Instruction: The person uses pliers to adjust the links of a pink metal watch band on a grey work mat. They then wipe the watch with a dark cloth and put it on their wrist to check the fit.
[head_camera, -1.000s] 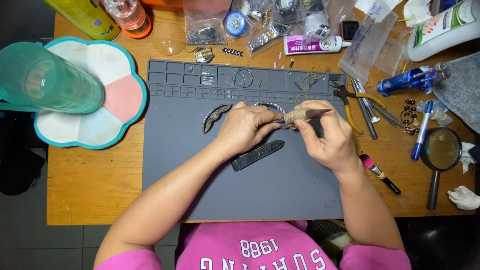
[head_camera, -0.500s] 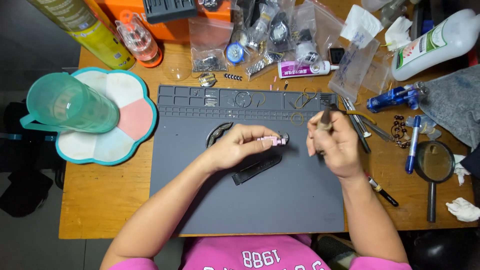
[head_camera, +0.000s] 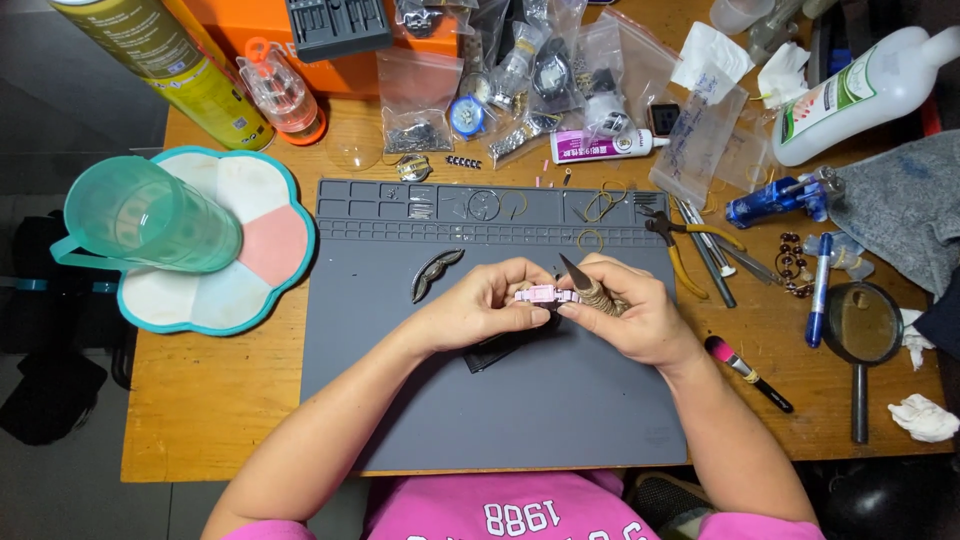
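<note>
Cluttered wooden bench, grey work mat (head_camera: 560, 420) at centre. Left hand (head_camera: 478, 310) pinches small pink watch piece (head_camera: 540, 294) above mat; right hand (head_camera: 630, 315) grips pointed tool (head_camera: 585, 283) against it. Probably mid-fitting; next move likely needs steady, fine tip pressure.

Clear zip bags (head_camera: 520, 60) crowd the desk's far edge ahead of me. A white tube (head_camera: 600, 146) with a pink label lies beside them. 1 white bottle (head_camera: 860, 95) with a green label lies far right.
</note>
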